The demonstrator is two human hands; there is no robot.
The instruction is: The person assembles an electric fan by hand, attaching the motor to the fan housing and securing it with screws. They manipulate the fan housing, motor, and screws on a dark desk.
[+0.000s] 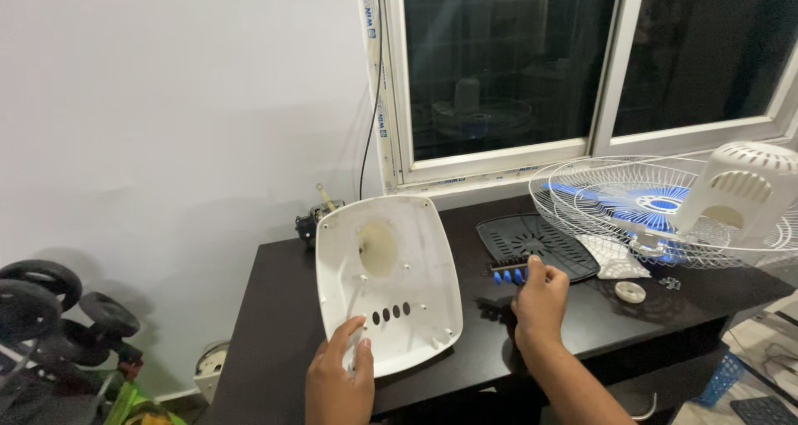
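A white plastic fan base cover (387, 279) is tilted up on the dark table (274, 325), its hollow inside facing me. My left hand (339, 381) grips its near edge. My right hand (540, 296) holds a small dark switch strip with blue buttons (507, 273) just above the table. Beyond it lies a dark perforated plate (540, 244).
A white wire fan guard (598, 192) with a blue blade and a white motor housing (744, 192) lies at the right. A round white knob (630, 291) and a small motor part (312, 221) rest on the table. Stroller wheels (50, 308) stand at the left. A window is behind.
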